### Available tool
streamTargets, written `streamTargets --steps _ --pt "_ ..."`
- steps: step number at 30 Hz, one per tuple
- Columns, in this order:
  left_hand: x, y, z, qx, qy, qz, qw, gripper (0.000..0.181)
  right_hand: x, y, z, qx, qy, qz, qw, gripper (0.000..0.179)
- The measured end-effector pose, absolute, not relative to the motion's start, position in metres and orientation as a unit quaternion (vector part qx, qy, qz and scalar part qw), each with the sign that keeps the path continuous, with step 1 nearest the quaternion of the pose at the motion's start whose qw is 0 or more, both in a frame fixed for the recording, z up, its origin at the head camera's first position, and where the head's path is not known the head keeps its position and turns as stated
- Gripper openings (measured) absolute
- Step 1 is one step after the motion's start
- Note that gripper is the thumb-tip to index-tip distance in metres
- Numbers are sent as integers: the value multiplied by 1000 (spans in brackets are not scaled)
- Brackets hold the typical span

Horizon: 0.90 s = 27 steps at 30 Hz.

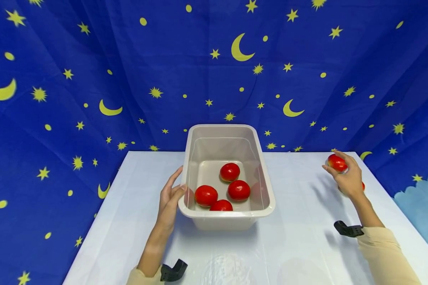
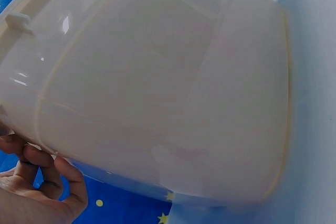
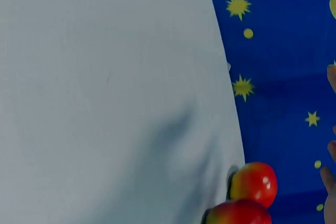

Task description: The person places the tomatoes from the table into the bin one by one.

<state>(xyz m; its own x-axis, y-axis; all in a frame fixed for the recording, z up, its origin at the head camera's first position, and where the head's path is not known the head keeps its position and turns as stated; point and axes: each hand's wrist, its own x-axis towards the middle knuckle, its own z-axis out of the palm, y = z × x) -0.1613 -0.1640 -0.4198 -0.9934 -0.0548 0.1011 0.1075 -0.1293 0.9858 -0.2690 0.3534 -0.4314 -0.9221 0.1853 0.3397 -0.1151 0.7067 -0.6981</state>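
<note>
A pale grey plastic bin [image 1: 221, 224] stands in the middle, with several red, apple-like fruits [image 1: 239, 190] lying on its floor. My left hand [image 1: 169, 206] holds the bin's left rim, thumb over the edge and fingers outside; the left wrist view shows the bent fingers [image 2: 50, 177] against the bin wall. At the far right, my right hand [image 1: 349, 178] reaches over a red-yellow fruit [image 1: 337, 162], thumb and fingers spread around it. The right wrist view shows that fruit [image 3: 255, 184] and a second fruit [image 3: 239, 214] on the table, apart from the fingers [image 3: 331, 177].
A white-covered table [image 1: 292, 221] bears everything. Behind it and along both sides hangs a blue cloth [image 1: 199, 71] with yellow stars and moons. A black band piece [image 1: 347, 228] sits at the right sleeve, another [image 1: 173, 270] at the left.
</note>
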Motion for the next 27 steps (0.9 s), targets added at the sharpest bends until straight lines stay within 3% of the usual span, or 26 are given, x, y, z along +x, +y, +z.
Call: streamTargets --steps 6,15,27 --pt "-161 -164 -420 -16 -660 -749 53 52 -269 371 -432 -62 -902 372 208 65" --pt "-161 -165 -421 -15 -657 -752 51 52 -262 393 -445 -125 -921 346 132 84" --pt "-161 -165 -420 -23 -658 -751 55 52 -255 403 -456 -161 -915 352 112 90"
